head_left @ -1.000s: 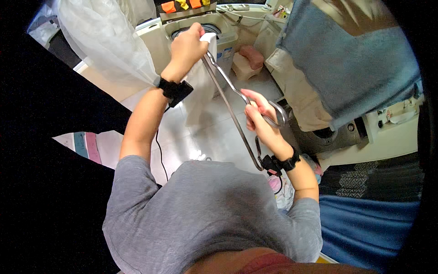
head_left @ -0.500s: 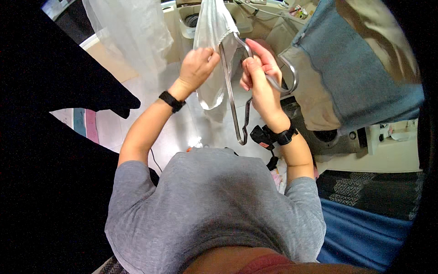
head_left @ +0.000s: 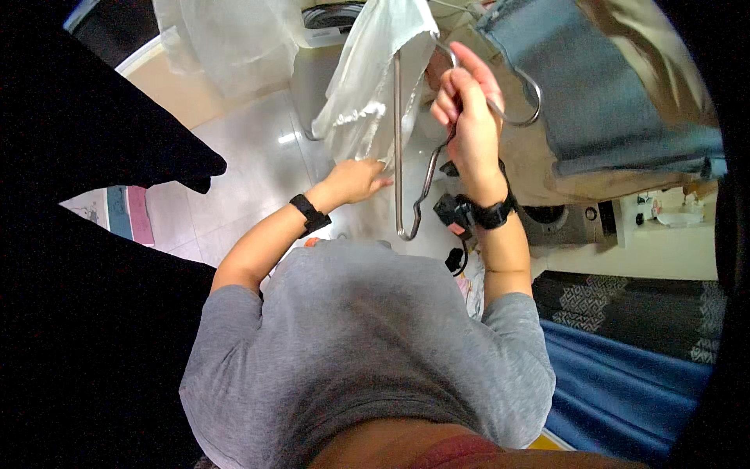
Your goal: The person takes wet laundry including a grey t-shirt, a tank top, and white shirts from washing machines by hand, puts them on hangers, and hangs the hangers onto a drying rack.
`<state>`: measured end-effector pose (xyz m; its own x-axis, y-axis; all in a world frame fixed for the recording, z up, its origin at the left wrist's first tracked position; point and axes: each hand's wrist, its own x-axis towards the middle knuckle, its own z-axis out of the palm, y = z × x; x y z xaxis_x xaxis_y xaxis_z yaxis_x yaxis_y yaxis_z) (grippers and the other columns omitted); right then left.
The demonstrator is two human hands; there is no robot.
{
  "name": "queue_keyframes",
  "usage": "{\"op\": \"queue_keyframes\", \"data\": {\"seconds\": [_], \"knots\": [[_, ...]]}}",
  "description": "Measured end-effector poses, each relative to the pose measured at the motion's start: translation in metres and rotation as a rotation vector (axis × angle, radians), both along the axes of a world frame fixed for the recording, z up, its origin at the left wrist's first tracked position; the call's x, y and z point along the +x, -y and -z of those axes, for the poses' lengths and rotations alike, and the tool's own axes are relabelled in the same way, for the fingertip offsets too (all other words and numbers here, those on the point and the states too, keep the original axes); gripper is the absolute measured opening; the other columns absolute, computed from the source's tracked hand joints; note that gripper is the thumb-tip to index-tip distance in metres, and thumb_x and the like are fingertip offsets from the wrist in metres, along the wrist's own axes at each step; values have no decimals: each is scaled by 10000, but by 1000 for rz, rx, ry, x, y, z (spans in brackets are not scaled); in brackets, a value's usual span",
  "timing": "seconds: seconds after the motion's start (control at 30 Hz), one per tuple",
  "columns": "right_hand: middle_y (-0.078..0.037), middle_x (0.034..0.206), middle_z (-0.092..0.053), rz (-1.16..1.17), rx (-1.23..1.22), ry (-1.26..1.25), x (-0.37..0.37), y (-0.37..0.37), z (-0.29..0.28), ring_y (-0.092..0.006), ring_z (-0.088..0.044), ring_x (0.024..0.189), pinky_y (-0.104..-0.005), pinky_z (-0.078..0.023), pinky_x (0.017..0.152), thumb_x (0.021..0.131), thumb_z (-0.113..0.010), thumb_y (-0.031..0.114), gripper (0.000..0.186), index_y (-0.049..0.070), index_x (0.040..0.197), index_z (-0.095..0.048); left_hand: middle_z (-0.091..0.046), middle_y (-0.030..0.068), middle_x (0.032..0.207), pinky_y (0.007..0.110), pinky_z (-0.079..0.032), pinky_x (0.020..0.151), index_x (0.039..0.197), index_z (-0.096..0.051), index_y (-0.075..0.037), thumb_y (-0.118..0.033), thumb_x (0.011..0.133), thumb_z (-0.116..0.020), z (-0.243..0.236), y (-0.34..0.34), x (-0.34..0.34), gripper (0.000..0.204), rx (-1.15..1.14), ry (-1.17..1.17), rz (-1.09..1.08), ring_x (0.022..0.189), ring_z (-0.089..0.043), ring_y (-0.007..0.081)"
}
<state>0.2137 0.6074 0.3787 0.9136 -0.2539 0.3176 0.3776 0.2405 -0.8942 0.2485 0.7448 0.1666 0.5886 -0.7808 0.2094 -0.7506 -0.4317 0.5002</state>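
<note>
My right hand (head_left: 469,102) is closed around a metal clothes hanger (head_left: 399,148) near the base of its hook, one finger lying along the wire. The hook curls out to the right of that hand. A thin white garment (head_left: 375,70) hangs on the hanger's far end, its lower part falling loose with a gathered edge. At the garment's lower edge is my left hand (head_left: 355,181), its thumb apart from loosely bent fingers. The fingertips meet or nearly meet the cloth; I see no clear grip there.
Blue-grey cloth (head_left: 601,86) and beige cloth hang at right, close to the hanger's hook. A sheer white cloth (head_left: 226,47) hangs at far left, above a tiled floor (head_left: 242,156). Black cloth (head_left: 101,156) fills the left side. A dark stove-like appliance (head_left: 570,223) stands at right.
My left hand has come down from the garment's upper side to its lower edge, and its fist has loosened. My right hand and the hanger have shifted slightly up and right. The garment's lower part has spread leftward.
</note>
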Motion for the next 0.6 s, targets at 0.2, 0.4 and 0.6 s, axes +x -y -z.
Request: {"op": "queue_keyframes", "data": {"seconds": [0.2, 0.4, 0.6], "knots": [[3, 723, -469, 79, -81, -16, 44, 15, 12, -62, -412, 531, -198, -370, 482, 903, -475, 119, 254, 31, 1138, -437, -590, 133, 741, 418, -480, 527, 781, -594, -39, -232, 754, -600, -48, 4, -31, 195, 16, 150, 312, 596, -598, 328], [-3, 797, -496, 131, -103, 12, 79, 12, 32, -55, -456, 678, -198, -398, 596, 917, -432, 148, 145, 67, 1025, -486, -568, 140, 575, 414, -456, 488, 652, -585, -55, -299, 834, -563, -63, -13, -32, 306, 64, 97, 465, 544, -578, 335], [-58, 830, -529, 456, -707, 321, 116, 11, 80, -133, -499, 737, -266, -421, 647, 871, -491, 117, 203, 30, 1055, -484, -572, 136, 579, 383, -451, 486, 701, -566, -38, -307, 886, -512, -76, -17, -29, 331, -225, -99, 333, 501, -580, 287]]}}
